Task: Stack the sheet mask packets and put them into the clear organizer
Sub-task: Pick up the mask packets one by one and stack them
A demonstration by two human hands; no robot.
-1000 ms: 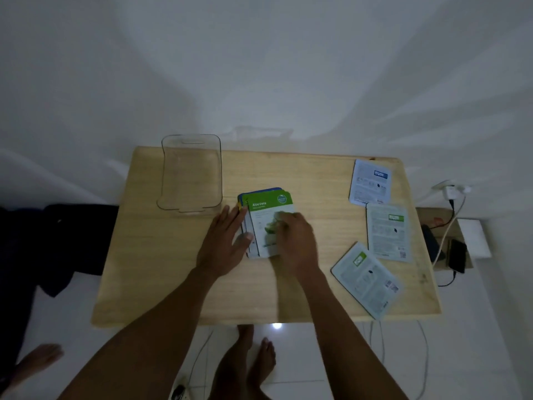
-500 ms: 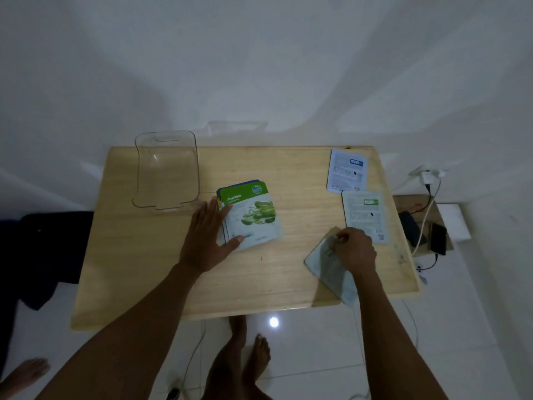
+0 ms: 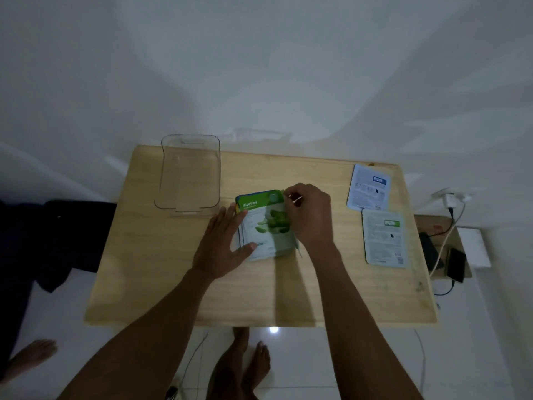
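Observation:
A stack of sheet mask packets (image 3: pixel 261 223) with a green Aloe Vera packet on top lies at the middle of the wooden table (image 3: pixel 161 272). My left hand (image 3: pixel 223 245) lies flat against the stack's left edge, fingers spread. My right hand (image 3: pixel 310 216) is over the stack's right side, fingers pinched on a grey packet (image 3: pixel 285 243) that it holds onto the pile. The clear organizer (image 3: pixel 189 174) stands empty at the table's back left. Two more packets lie face down at the right: a blue-labelled packet (image 3: pixel 369 187) and a green-labelled packet (image 3: pixel 385 238).
A small side shelf right of the table holds two dark phones (image 3: pixel 455 265) and a white charger with cables (image 3: pixel 450 199). Dark cloth (image 3: pixel 57 241) lies on the floor at the left. Bare feet (image 3: pixel 248 368) stand under the table's front edge.
My right hand picked up the grey packet from the table's front right and carried it left onto the stack. My left hand stayed at the stack's left edge.

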